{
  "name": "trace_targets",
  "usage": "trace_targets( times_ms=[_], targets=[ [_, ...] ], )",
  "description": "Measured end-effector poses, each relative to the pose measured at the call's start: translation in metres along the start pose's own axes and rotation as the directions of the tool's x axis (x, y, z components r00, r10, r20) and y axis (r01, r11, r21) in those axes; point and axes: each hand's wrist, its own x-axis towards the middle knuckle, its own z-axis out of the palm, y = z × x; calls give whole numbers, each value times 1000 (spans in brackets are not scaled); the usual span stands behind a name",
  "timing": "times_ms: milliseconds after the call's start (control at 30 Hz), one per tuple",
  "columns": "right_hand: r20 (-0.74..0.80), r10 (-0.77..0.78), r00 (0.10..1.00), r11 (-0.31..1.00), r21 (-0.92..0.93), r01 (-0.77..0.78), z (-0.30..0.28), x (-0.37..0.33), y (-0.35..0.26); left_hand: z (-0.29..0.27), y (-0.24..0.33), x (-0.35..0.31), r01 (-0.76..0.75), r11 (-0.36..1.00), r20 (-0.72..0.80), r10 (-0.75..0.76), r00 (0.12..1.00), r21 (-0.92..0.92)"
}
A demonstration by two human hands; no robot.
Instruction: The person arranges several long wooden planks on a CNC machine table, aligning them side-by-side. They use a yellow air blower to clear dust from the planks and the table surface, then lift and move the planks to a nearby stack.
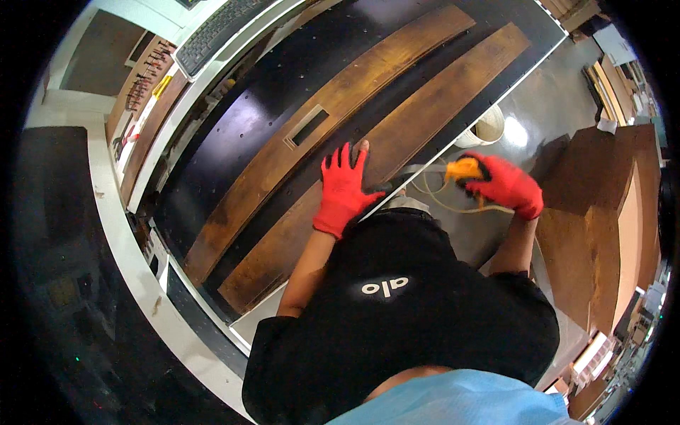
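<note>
My left hand (343, 188), in a red and black work glove, lies with fingers spread on the nearer of two long brown wooden boards. This nearer board (443, 95) runs slantwise along the table's near edge. Beyond it lies the farther board (386, 60), which has a rectangular cutout near its middle. My right hand (501, 185), gloved alike and slightly blurred, is closed around an orange air blow gun (464, 168) just off the table edge. The gun's nozzle is smeared by motion and points toward the nearer board. A thin yellowish hose (460, 210) loops below the gun.
Both boards rest on a black-topped table (234, 113) with a pale edge. A white bucket (490, 126) stands on the floor beyond the near edge. Large brown wooden panels (602, 184) are at right. At upper left are a keyboard (216, 35) and a rack of small tools (147, 74).
</note>
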Motion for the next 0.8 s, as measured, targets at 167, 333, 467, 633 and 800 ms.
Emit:
trace_targets(
  times_ms=[167,333,467,633,800],
  targets=[
    [-425,540,727,831,131,-541,-74,-9,122,7,3,-1,-37,998,-70,33,997,-46],
    [-854,474,215,695,212,-687,-112,-32,175,15,-1,1,-68,997,-80,64,995,-44],
    [-751,533,389,793,283,-540,-61,-37,232,8,8,3,-51,999,-43,52,998,11],
    [-520,680,517,713,303,-633,70,9,227,-2,22,12,53,990,125,-70,990,132],
    [-427,695,579,719,387,-577,169,67,237,4,24,12,65,992,114,-77,990,111]
  ],
)
